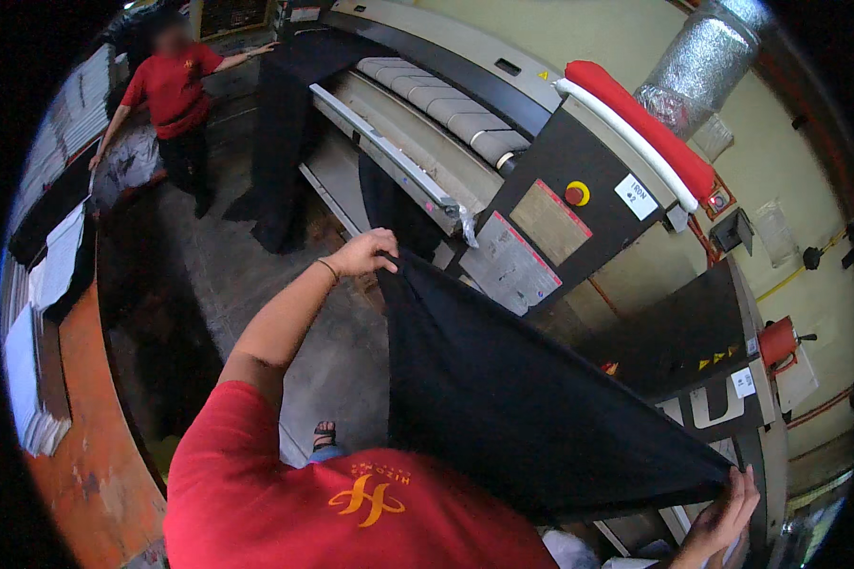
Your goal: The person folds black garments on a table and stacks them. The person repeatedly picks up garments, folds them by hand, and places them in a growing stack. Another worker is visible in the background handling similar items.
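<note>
A large black cloth (498,398) is stretched between my two hands. My left hand (366,254) pinches one upper corner, just below the front rail of the ironing machine. At the lower right my right hand (729,516) grips another part of its edge, with some fingers hidden. The top edge runs taut from hand to hand, and the cloth hangs in front of my body. Behind it stands the flatwork ironer's dark end panel (576,242), with a red and yellow stop button (577,193).
A person in a red shirt (178,85) stands at the far left, one arm reaching towards black cloth (285,142) draped on the ironer. The padded roller (448,107) lies behind the metal rail (384,153). Folded linen stacks (32,377) rest on an orange table (92,427).
</note>
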The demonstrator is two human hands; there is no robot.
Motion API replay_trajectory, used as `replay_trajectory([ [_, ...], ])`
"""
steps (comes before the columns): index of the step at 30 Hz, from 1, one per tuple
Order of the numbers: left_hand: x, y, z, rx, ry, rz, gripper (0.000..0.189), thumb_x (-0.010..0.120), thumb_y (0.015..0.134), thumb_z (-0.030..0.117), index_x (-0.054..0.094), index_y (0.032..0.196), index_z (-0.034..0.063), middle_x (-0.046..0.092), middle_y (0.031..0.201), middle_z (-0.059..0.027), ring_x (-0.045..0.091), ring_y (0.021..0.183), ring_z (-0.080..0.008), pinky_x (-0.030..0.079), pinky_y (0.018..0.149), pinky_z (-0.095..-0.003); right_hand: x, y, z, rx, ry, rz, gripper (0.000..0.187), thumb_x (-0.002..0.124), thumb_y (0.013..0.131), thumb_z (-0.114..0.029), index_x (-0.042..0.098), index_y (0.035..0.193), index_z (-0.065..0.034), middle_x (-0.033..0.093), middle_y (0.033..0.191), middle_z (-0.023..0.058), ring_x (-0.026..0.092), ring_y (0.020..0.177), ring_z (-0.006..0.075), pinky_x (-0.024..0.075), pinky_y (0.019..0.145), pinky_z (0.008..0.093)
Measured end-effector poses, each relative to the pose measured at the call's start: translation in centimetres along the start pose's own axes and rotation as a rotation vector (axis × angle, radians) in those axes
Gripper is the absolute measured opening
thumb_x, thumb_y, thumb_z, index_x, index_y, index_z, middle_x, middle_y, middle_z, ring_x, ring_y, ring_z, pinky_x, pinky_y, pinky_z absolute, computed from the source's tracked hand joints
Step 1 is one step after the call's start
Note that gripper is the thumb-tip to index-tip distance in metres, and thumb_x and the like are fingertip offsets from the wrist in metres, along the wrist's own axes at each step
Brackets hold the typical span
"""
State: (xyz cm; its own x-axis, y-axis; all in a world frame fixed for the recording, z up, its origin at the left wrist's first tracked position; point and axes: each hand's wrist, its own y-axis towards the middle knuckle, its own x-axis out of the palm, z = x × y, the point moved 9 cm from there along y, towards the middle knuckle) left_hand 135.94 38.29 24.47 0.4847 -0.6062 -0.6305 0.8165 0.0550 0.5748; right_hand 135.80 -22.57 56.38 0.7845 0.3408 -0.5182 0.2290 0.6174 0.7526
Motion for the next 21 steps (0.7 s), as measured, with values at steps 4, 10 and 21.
replay_trajectory([
  [4,-2.4,0.8,-6.1,-0.166,-0.168,-0.014,0.017,0.074,0.074,-0.002,0.064,0.087,0.0017,0.061,0.089,-0.0070,0.060,0.089,-0.0226,0.050,0.081,-0.0347,4.5,1.1,1.1,0.197,-0.010,-0.101,0.028,0.053,0.087,0.006,0.062,0.112,0.0000,0.061,0.105,0.0185,0.060,0.101,0.0365,0.0458,0.089,0.0423],
  [10,-6.3,1.6,-7.9,-0.297,-0.363,0.046,0.016,0.073,0.071,-0.007,0.066,0.082,0.0017,0.064,0.085,-0.0054,0.063,0.087,-0.0172,0.051,0.080,-0.0307,10.8,-0.2,1.3,0.360,0.113,-0.222,0.015,0.055,0.089,0.003,0.059,0.103,0.0021,0.058,0.096,0.0197,0.058,0.092,0.0377,0.0458,0.082,0.0411],
  [21,-8.5,-6.4,-7.6,-0.237,0.063,0.103,0.024,0.082,0.065,0.001,0.069,0.085,0.0033,0.060,0.089,-0.0084,0.059,0.087,-0.0234,0.051,0.079,-0.0354,13.8,1.7,-2.7,0.370,0.142,-0.221,0.015,0.055,0.089,0.003,0.059,0.103,0.0008,0.059,0.096,0.0182,0.058,0.093,0.0367,0.0451,0.083,0.0410],
])
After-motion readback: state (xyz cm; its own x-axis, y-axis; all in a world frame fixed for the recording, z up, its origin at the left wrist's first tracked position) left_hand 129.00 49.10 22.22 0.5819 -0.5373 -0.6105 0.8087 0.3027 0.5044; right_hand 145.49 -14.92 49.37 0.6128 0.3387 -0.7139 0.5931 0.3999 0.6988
